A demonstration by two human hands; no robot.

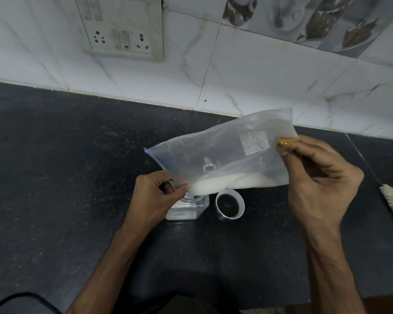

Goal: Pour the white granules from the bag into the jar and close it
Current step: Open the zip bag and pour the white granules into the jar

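**Pouring stage: bag tilted over open jar**

**Position of parts.** The jar [191, 209] stands upright on the dark counter [77, 177], near centre, with some white content visible at its base. Its lid [230, 204] lies just right of it, open side up, apart from the jar. The clear bag [222, 155] is held above both, with its mouth end low at the left and its closed end high at the right. The granules [227, 183] lie gathered along the bag's lower edge, heaped toward the jar.

**Hazards.**
- Spill past the rim: the bag's mouth appears wider than the jar opening. If the pouring corner is not narrowed over the opening, granules land on the counter or in the lid.
- Surge: raising the closed end sharply sends the whole heap down at once and overfills the neck.
- Tipping: downward or sideways pressure from the guiding hand can shift the jar.
- The bag and fingers hide the jar opening, so actual flow probably cannot be confirmed from this view.

**Hand pose.**
- Left hand [154, 196]: curled, pinching the bag's low corner directly over the jar, knuckles toward the camera.
- Right hand [315, 177]: raised at the right, thumb and fingertips pinching the bag's closed far corner, wrist bent upward.
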